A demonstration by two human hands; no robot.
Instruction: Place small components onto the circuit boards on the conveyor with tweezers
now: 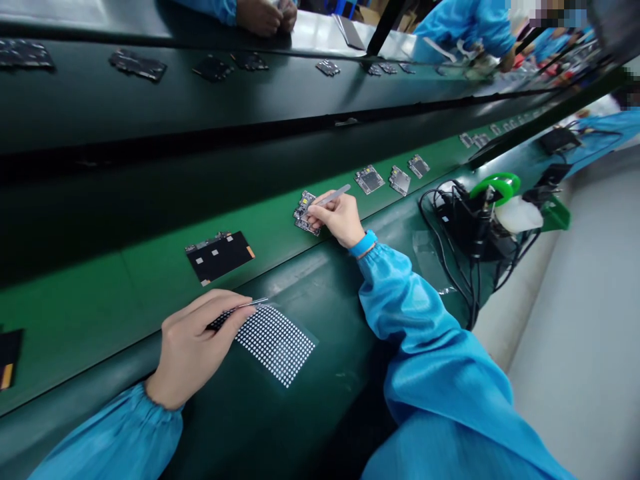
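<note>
My left hand (203, 340) is closed in a pinch on a thin flat piece (259, 301), seen edge-on, that looks like a circuit board. Just below it lies a clear sheet of round white stickers (283, 343), partly hidden by my fingers. My right hand (340, 217) has its fingers closed around metal tweezers (336, 194), the blunt end pointing up and right. Under those fingertips a circuit board (303, 208) rests on the green conveyor belt (150, 283); the tweezer tips are hidden. Between my hands sits a black panel with a board edge (220, 257).
More circuit boards (369, 179) lie along the belt to the right. Cables and a black device (465, 220) with a green tape roll (500, 187) stand at right. Black boards (137, 65) line a raised far belt. Co-workers in blue sleeves (460, 27) work beyond.
</note>
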